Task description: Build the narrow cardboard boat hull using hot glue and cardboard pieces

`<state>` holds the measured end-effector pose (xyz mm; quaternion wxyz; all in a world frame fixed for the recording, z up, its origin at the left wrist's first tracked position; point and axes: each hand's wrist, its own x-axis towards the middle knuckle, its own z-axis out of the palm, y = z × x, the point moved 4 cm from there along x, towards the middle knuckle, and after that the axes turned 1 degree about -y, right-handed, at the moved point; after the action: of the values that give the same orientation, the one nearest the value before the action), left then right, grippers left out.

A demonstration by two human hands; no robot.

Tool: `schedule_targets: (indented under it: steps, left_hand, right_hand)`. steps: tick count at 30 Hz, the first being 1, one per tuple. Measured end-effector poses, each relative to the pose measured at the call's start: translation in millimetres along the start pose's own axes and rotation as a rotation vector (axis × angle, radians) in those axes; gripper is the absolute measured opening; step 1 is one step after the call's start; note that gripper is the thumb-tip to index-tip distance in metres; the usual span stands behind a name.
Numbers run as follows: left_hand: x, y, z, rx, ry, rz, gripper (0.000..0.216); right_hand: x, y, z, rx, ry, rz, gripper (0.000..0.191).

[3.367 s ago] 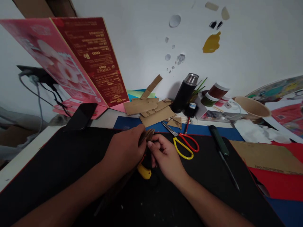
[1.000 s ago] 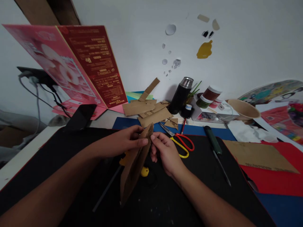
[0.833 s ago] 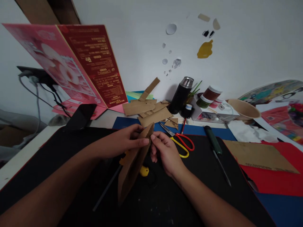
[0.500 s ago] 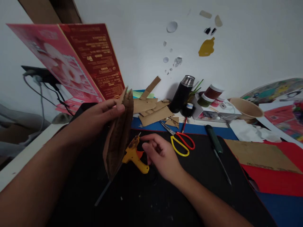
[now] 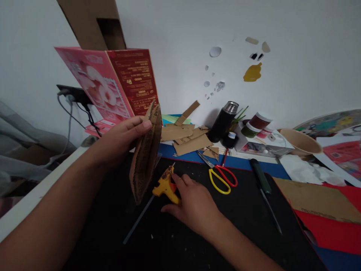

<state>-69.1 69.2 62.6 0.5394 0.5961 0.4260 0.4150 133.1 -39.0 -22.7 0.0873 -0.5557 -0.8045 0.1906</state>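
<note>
My left hand (image 5: 121, 139) is raised above the black mat (image 5: 180, 241) and pinches the top of a folded brown cardboard piece (image 5: 146, 158), which hangs edge-on below the fingers. My right hand (image 5: 194, 203) is down on the mat, fingers closing around the handle of a yellow glue gun (image 5: 165, 184). The gun's nozzle points up and away from me. A clear glue stick (image 5: 138, 222) sticks out behind the gun, toward me.
Red-and-yellow scissors (image 5: 221, 175) and a dark screwdriver (image 5: 265, 188) lie right of the gun. Cardboard scraps (image 5: 188, 137), a black flask (image 5: 224, 120), paint jars (image 5: 258, 122) and a paper bowl (image 5: 300, 137) line the wall. A pink-red folded card (image 5: 113, 86) stands at the left.
My left hand has lifted the cardboard piece up and to the left. My right hand has let go of it and dropped onto the glue gun. The view has shifted left.
</note>
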Motion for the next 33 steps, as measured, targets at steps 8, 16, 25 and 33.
schedule_targets:
  steps: [8, 16, 25, 33]
  left_hand:
    - [-3, 1, 2, -0.051, -0.05, -0.001, 0.043]
    - [-1, 7, -2, -0.213, -0.008, 0.038, 0.05]
    - [8, 0, -8, -0.347, 0.02, 0.026, 0.054]
    - [11, -28, 10, -0.253, 0.003, -0.135, 0.054]
  right_hand:
    - [2, 4, 3, 0.04, 0.021, 0.048, 0.036]
    - [6, 15, -1, 0.43, 0.161, 0.111, 0.033]
    - [15, 44, -17, 1.39, 0.296, 0.301, 0.049]
    - [14, 41, -24, 1.559, 0.264, 0.229, 0.055]
